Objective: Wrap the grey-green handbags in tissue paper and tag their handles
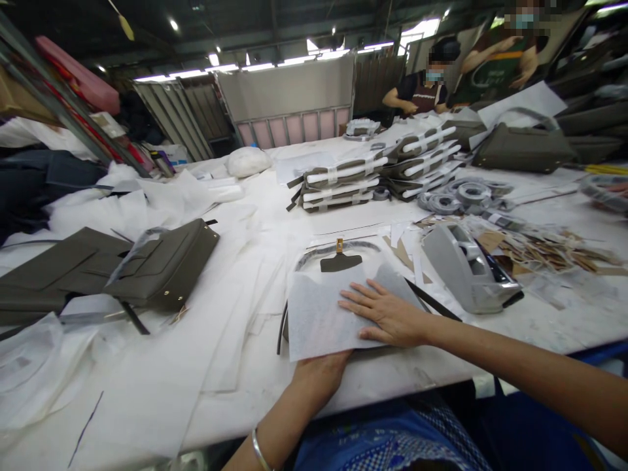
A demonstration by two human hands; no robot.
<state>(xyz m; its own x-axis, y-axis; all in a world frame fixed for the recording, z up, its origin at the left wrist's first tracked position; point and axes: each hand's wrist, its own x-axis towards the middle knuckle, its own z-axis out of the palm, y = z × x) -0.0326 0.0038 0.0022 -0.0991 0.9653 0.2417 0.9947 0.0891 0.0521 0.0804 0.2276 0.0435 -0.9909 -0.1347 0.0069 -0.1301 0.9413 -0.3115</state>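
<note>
In front of me on the table lies a handbag, mostly covered by a sheet of white tissue paper. Its wrapped handle and a dark flap tab with a gold clasp show above the sheet. My right hand rests flat on the paper, fingers spread. Reaching in beneath the paper's lower edge is my left hand; its fingers are hidden. A dark strap sticks out at the bag's right side.
Olive-brown handbags lie at the left. A grey tape dispenser stands right of the paper, near tape rolls and loose scraps. Stacked bags sit farther back. Two people are across the table.
</note>
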